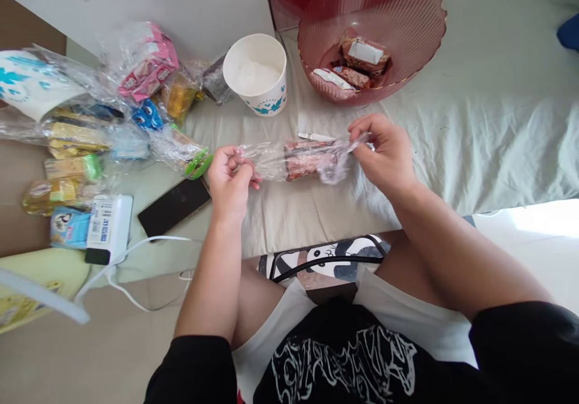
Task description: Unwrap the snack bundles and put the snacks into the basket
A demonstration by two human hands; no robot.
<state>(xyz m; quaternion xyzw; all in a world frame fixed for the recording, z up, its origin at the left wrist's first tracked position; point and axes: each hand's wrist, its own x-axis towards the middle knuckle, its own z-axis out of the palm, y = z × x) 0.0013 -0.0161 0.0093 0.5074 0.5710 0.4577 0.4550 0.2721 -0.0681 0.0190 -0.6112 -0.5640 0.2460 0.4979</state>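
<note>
Between my hands stretches a clear plastic bag with reddish-brown wrapped snacks inside. My left hand pinches one end of the bag, its fingers closed. The other, bunched end is gripped by my right hand, thumb against fingers. Just behind the bag, partly covered by it, lies a thin white-and-silver item whose kind I cannot make out. A white paper cup with blue leaf prints stands beyond my left hand, and a pink ribbed bowl holding several brown snack packets stands beyond my right.
Bagged snacks, among them a pink packet, crowd the left of the cloth. A second paper cup lies tipped there. A black phone and a white power bank or adapter with a white cable sit near the front edge.
</note>
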